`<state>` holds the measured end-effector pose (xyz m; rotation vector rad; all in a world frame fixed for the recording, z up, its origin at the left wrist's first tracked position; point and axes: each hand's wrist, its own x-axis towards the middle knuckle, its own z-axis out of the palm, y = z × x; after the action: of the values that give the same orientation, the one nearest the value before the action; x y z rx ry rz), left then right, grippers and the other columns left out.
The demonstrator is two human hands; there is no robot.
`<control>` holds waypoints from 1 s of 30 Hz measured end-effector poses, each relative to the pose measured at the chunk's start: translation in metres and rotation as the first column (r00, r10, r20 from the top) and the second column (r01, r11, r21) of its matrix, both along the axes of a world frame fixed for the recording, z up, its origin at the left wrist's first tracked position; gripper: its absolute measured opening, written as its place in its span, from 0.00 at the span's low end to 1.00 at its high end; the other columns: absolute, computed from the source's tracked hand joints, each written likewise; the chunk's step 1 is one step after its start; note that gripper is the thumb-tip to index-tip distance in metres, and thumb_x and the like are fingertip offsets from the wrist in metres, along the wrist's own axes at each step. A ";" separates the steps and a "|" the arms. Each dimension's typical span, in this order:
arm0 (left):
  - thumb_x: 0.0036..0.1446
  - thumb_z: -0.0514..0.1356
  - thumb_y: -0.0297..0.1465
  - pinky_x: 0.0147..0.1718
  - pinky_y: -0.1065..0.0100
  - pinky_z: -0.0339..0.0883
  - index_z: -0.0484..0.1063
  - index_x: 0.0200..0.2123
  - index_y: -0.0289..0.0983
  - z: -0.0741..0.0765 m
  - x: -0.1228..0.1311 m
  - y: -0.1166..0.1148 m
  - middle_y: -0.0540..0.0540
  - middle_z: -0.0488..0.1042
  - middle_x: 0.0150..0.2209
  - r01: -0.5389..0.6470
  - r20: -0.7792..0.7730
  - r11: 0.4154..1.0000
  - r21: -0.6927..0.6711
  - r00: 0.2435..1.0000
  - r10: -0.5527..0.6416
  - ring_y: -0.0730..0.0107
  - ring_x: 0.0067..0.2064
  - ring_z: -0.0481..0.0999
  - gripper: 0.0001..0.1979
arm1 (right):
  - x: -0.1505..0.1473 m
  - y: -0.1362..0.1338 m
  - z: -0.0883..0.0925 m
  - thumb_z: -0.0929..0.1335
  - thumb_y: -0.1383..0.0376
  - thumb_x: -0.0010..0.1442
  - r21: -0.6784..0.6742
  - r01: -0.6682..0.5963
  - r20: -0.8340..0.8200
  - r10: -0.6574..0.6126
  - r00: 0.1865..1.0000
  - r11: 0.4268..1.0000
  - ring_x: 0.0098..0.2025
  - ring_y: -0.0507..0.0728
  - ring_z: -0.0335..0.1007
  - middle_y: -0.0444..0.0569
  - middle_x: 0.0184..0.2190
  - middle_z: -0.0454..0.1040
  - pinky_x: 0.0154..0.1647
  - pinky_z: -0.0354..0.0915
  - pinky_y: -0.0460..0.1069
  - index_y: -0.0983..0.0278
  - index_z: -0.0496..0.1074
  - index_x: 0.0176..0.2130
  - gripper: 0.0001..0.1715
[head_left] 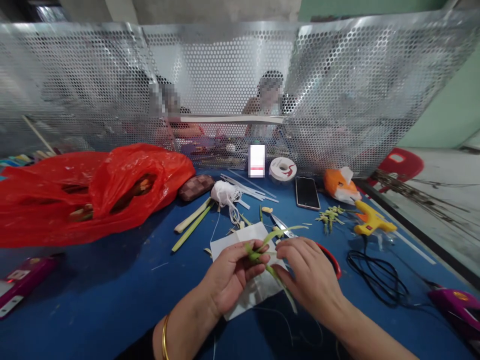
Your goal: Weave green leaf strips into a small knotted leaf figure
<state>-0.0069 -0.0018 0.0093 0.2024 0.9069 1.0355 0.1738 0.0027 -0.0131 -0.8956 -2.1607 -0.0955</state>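
My left hand (pixel 227 275) has its thumb and fingers closed on a small folded piece of green leaf strip (pixel 254 255). Long loose ends stick out from it toward the right, one curving up and one hanging down. Close beside it, my right hand (pixel 313 275) pinches one of these ends between thumb and fingers; its fingertips are partly hidden. Both hands are over a creased white paper sheet (pixel 258 292) on the blue table. Scissors with a red handle (pixel 335 261) lie partly under my right hand.
A red plastic bag (pixel 157 160) fills the left. Behind my hands are white string (pixel 226 194), cut stalks (pixel 193 225), a ribbon roll (pixel 283 170) and a phone (pixel 307 193). A yellow glue gun (pixel 373 220) with a black cord lies right. A perforated metal screen (pixel 221 60) stands across the back.
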 end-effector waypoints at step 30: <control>0.47 0.70 0.33 0.31 0.75 0.70 0.79 0.31 0.31 -0.009 0.006 -0.009 0.44 0.79 0.28 0.471 -0.350 0.873 0.130 0.845 -0.404 0.71 0.30 0.80 0.11 | 0.001 -0.002 0.005 0.65 0.63 0.64 -0.673 -0.067 -0.179 -0.075 0.981 0.736 0.24 0.51 0.59 0.41 0.22 0.64 0.26 0.55 0.46 0.62 0.67 0.31 0.09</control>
<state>-0.0013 -0.0112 -0.0001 0.7412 0.9733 0.6715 0.1748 0.0011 -0.0084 -1.2470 -2.0080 0.8090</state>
